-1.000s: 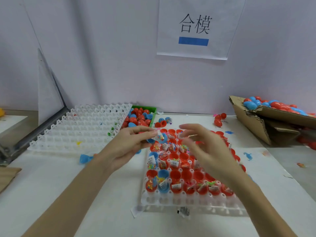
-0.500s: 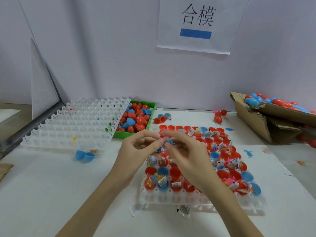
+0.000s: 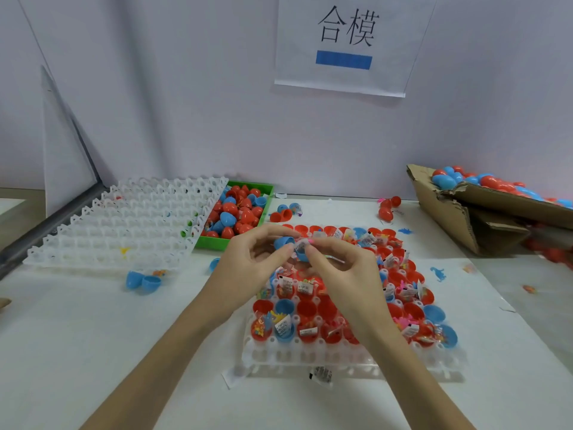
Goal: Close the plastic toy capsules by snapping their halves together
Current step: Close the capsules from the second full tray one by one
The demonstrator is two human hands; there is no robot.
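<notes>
White table (image 3: 77, 352), pale wall behind. Far left, empty grid tray (image 3: 124, 225); beside it, green bin (image 3: 266, 189) of red and blue halves. Centre: left hand (image 3: 248, 268) pinches blue cap (image 3: 283, 242); right hand (image 3: 344, 274) pinches blue base (image 3: 301, 255) with toy packet poking out. Halves touching, not seated. Filled tray (image 3: 341, 361) below holds many open halves: most work left. Right, box (image 3: 449, 218) of capsules that look closed.
</notes>
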